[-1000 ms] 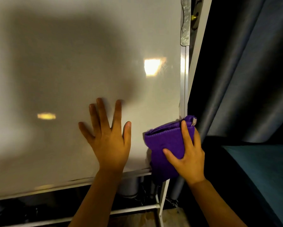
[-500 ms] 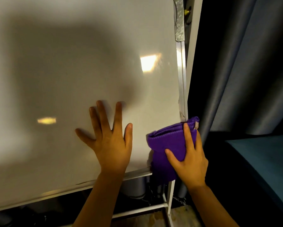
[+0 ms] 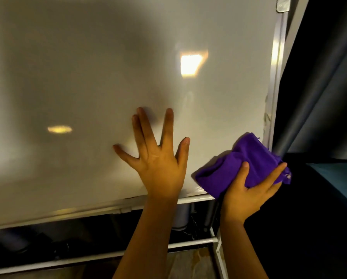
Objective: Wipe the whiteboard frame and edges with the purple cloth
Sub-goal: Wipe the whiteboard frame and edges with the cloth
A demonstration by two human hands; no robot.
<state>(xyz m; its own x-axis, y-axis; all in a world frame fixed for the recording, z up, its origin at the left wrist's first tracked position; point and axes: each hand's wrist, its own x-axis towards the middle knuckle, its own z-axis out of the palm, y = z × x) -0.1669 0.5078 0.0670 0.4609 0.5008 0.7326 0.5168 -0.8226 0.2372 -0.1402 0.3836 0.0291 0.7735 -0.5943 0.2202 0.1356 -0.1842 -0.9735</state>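
Observation:
The whiteboard [image 3: 88, 87] fills most of the view, tilted, with a silver frame down its right edge [image 3: 274, 77] and along its bottom edge [image 3: 88, 212]. My left hand [image 3: 158, 158] lies flat on the board near the bottom, fingers spread, holding nothing. My right hand [image 3: 247, 190] grips the folded purple cloth [image 3: 241, 166] and presses it over the board's lower right corner, where the two frame edges meet. The corner itself is hidden under the cloth.
A dark grey curtain [image 3: 319, 97] hangs just right of the board. A teal surface [image 3: 339, 178] sits at the far right. Below the board run the white stand bars [image 3: 188, 243] and a leg [image 3: 220, 258], with dark objects behind them.
My right hand has slid the cloth down the right frame edge onto the lower right corner. The view shifted left, and my left hand stayed flat on the board.

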